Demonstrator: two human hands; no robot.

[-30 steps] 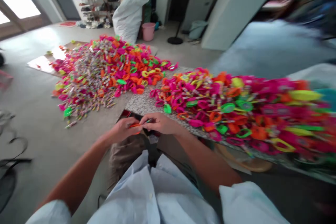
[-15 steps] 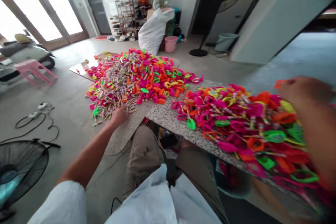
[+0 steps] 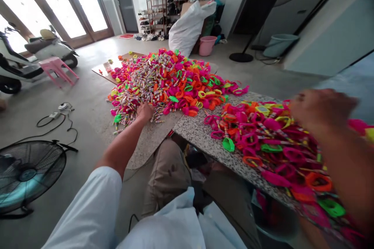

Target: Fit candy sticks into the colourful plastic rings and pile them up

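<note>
My left hand (image 3: 145, 112) reaches to the near edge of a big heap of small striped rolls (image 3: 150, 72), which look like wrapped candies. Its fingers are drawn together among the rolls; what they pinch is hidden. Bright plastic pieces (image 3: 194, 83) with oval loops, in pink, orange, green and yellow, make up the rest of that heap. My right hand (image 3: 321, 109), smeared by motion, is raised over the far side of a second pile of loop pieces (image 3: 271, 148), many with striped rolls on or among them. Its fingers look curled, but I cannot make out anything in them.
Both piles lie on speckled stone slabs (image 3: 189, 128) above my knees. A black floor fan (image 3: 27, 173) and a cable with a plug block (image 3: 55, 115) are at left. Behind stand a pink stool (image 3: 57, 68), a scooter (image 3: 43, 48), a white sack (image 3: 187, 27) and a pink bucket (image 3: 207, 45).
The view has swung left, so things sit further right in it. My right hand has moved inward over the near pile; the orange piece at its fingertips no longer shows. My left hand stays at the big heap.
</note>
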